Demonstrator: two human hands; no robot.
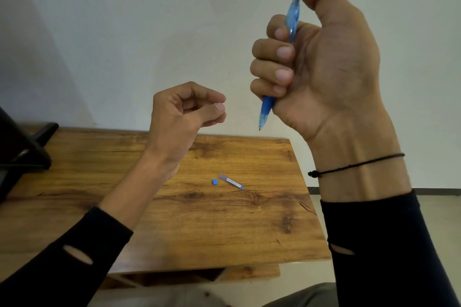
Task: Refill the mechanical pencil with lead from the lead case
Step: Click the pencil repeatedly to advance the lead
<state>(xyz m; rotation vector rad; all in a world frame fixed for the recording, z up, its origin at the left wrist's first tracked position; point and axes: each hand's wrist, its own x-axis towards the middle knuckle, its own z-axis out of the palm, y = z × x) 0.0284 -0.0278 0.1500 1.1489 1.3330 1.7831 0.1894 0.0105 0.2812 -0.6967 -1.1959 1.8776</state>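
Note:
My right hand point(321, 65) is raised high and fisted around a blue mechanical pencil point(291, 22), tip pointing down, with the thumb pressed on its top end. My left hand point(184, 112) hovers lower and to the left, thumb and forefinger pinched together; whether a lead sits between them is too fine to tell. On the wooden table point(99, 219) below lies the clear lead case point(231, 181), and its small blue cap point(214, 181) rests just left of it, apart from the case.
A black stand or device point(22, 149) occupies the table's far left corner. A white wall rises directly behind the table. The table's right edge drops to a light tiled floor point(316, 204).

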